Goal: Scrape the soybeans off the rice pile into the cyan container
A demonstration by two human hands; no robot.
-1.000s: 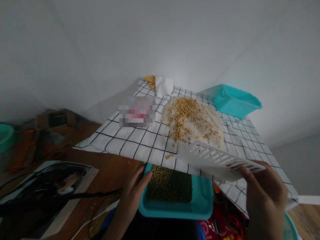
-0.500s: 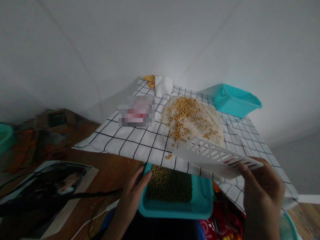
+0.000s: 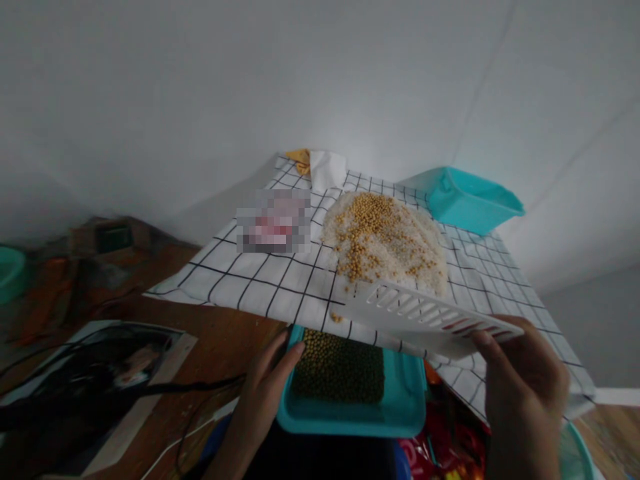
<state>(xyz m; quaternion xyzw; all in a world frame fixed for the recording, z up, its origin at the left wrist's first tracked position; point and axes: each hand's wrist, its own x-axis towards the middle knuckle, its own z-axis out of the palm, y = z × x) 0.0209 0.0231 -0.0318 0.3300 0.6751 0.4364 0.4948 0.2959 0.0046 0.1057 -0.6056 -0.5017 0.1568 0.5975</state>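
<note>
My right hand point(image 3: 525, 387) grips one end of a white slotted plastic scoop point(image 3: 425, 317), whose far edge rests against a heap of white rice mixed with yellow beans point(image 3: 383, 243) on a black-and-white checked cloth point(image 3: 260, 280). A few loose beans lie at the cloth's near edge. My left hand point(image 3: 265, 387) holds the left side of a turquoise tray point(image 3: 405, 407) that is full of beans and sits just under the cloth's edge.
A second turquoise tub point(image 3: 470, 200) stands at the cloth's far right corner. A blurred pink item point(image 3: 274, 220) lies left of the heap. Dark cables and clutter point(image 3: 90, 380) cover the wooden surface at left. White walls close in behind.
The scoop has shifted slightly left and toward the near cloth edge, pushing a few beans with it. My left hand and the tray have stayed put.
</note>
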